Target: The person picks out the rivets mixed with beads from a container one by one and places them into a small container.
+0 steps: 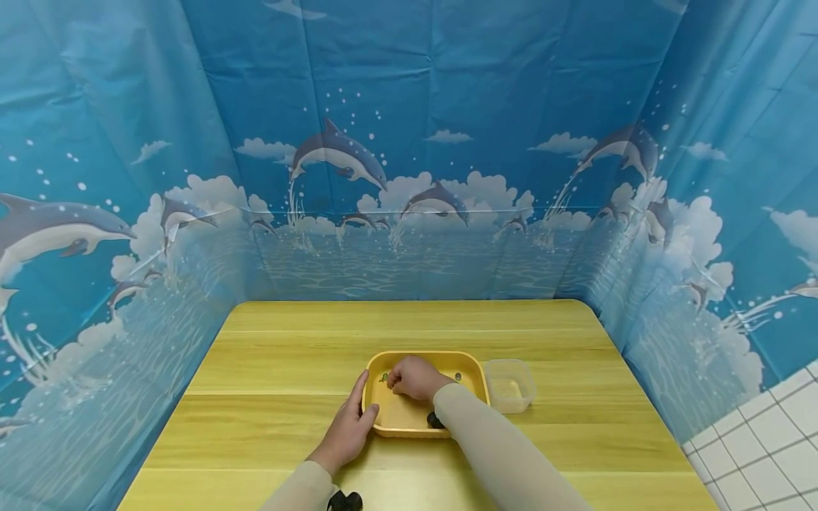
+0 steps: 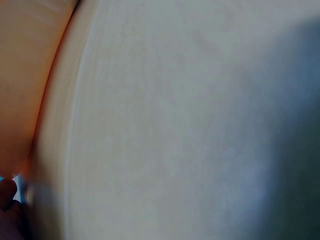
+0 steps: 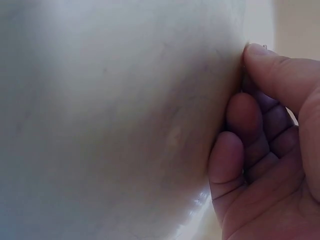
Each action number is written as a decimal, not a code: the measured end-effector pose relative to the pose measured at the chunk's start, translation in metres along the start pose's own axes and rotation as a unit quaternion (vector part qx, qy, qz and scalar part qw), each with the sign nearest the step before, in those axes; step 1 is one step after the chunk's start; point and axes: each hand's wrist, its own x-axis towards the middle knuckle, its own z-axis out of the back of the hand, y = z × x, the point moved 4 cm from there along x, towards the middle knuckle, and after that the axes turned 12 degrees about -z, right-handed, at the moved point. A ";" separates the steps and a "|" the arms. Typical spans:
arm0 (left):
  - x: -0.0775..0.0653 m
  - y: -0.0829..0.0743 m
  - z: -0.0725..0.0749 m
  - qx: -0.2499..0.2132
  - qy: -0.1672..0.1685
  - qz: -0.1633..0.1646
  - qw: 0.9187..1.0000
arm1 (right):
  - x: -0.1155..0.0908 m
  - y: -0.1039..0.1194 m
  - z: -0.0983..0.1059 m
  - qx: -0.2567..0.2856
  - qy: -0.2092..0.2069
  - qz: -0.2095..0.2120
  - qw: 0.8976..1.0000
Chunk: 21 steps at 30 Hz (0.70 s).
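Observation:
A shallow yellow tray (image 1: 469, 428) sits on the wooden table in the head view. My left hand (image 1: 346, 433) grips its left side, fingers along the outside and thumb over the rim. My right hand (image 1: 417, 380) reaches down into the tray with curled fingers. Close to those fingertips lie small green bits (image 1: 384, 377); a small grey round piece (image 1: 458, 376) is farther right. In the right wrist view the thumb (image 3: 270, 67) points to the tray floor, a tiny glinting speck (image 3: 265, 47) at its tip. I cannot tell whether the right fingers pinch something.
A clear plastic container (image 1: 520, 387) stands against the tray's right side. The wooden table (image 1: 281, 397) is ringed at the back and sides by a blue dolphin curtain (image 1: 409, 262). Black wrist cameras (image 1: 345, 501) show near both arms.

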 end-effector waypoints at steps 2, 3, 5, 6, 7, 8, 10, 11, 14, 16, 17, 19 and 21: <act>0.000 0.000 0.000 0.000 0.000 -0.001 1.000 | 0.000 -0.001 -0.001 0.000 0.002 -0.001 1.000; 0.000 0.000 0.000 0.000 -0.001 -0.002 1.000 | 0.000 -0.001 -0.001 -0.001 0.003 0.000 1.000; 0.000 0.000 0.000 -0.001 0.000 -0.003 1.000 | 0.000 -0.001 -0.001 -0.003 0.003 0.001 1.000; 0.000 0.000 -0.001 -0.001 0.000 -0.003 1.000 | 0.000 -0.001 -0.001 -0.004 0.003 0.002 1.000; 0.000 0.000 -0.001 -0.002 0.000 -0.004 1.000 | 0.000 -0.001 -0.001 -0.005 0.003 0.003 1.000; 0.000 0.000 -0.001 -0.002 0.001 -0.004 1.000 | 0.000 -0.002 -0.002 -0.006 0.003 0.005 1.000; 0.000 0.001 -0.001 -0.003 0.002 -0.006 1.000 | 0.001 -0.002 -0.002 -0.009 0.004 0.007 1.000; 0.000 0.001 -0.001 -0.003 0.002 -0.006 1.000 | 0.001 -0.002 -0.002 -0.009 0.006 0.008 1.000; 0.000 0.000 -0.001 -0.005 0.003 -0.007 1.000 | 0.000 -0.002 -0.001 -0.007 0.011 0.008 1.000; 0.000 -0.001 -0.001 -0.007 0.005 -0.007 1.000 | 0.000 -0.002 -0.001 -0.004 0.016 0.007 1.000; 0.000 -0.001 -0.001 -0.008 0.005 -0.008 1.000 | -0.001 -0.002 0.000 -0.002 0.019 0.007 1.000; -0.001 -0.002 -0.001 -0.008 0.006 -0.008 1.000 | -0.002 -0.002 0.000 0.002 0.024 0.010 1.000; -0.001 -0.002 -0.001 -0.007 0.006 -0.007 1.000 | -0.004 -0.001 0.002 0.005 0.028 0.015 0.999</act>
